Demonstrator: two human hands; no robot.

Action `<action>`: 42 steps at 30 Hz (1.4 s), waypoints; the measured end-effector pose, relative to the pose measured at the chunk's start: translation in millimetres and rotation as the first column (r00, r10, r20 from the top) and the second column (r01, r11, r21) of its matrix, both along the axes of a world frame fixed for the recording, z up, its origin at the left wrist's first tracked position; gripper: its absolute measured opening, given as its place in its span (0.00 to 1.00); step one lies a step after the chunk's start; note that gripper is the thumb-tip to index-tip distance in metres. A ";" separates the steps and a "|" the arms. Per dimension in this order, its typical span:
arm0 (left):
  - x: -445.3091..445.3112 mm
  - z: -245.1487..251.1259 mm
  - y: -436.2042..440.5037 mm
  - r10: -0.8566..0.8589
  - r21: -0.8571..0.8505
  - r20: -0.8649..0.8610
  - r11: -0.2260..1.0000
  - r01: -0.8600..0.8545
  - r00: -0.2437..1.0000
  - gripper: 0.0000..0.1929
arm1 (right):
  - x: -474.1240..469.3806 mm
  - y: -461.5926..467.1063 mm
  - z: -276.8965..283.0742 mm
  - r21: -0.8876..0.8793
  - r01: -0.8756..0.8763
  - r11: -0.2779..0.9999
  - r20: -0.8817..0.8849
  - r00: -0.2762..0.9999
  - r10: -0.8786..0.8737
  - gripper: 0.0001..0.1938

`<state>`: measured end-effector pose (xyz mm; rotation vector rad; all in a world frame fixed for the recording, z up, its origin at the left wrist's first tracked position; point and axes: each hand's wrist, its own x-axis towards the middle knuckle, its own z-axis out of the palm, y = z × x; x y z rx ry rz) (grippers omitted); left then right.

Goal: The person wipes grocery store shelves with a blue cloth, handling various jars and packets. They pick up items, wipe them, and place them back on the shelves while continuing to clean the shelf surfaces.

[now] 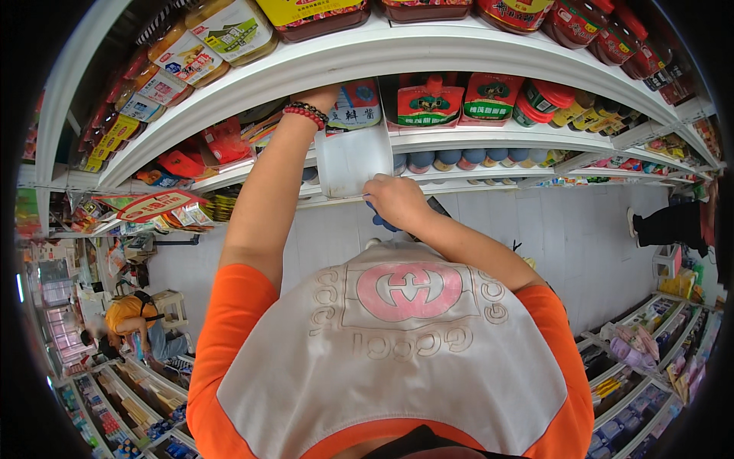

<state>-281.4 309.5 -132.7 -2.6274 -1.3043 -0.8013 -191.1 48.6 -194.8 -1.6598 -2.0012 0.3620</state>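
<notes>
My left hand [318, 98], with beaded bracelets at the wrist, reaches under the upper shelf beside packets of bean paste [356, 106]; its fingers are hidden. A white plastic bin [352, 163] juts out from the shelf below those packets. At the bin's front right corner is my right hand [393, 198], its fingers curled by the rim. Something dark blue [383, 222], perhaps a cloth, shows beneath this hand; whether the fingers hold it or the bin cannot be told. Red pouches of sweet sauce [430, 103] stand to the right of the bin.
Jars of sauce [226, 31] line the upper white shelf [459, 49]. Blue-capped jars [447, 159] stand lower down. A person in a yellow top [129, 314] bends near a stool [172, 307] at lower left. Another person's dark-clad legs [668, 226] are at right. More stocked shelves [636, 396] lie behind.
</notes>
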 end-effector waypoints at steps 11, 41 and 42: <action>17.2 9.9 -20.6 -0.006 -0.130 -0.054 0.991 -0.001 0.999 0.27 | 0.2 -0.3 -1.7 0.060 -0.009 0.998 -0.001 1.000 0.009 0.05; -92.4 17.5 -54.1 0.217 0.164 -0.154 0.968 -0.192 0.964 0.17 | 0.3 3.5 1.3 0.042 0.018 0.999 0.004 1.000 -0.018 0.06; -99.8 14.5 -49.0 0.151 0.215 -0.100 0.968 -0.127 0.983 0.17 | -0.1 3.9 1.1 0.053 0.018 0.998 0.002 1.000 -0.018 0.07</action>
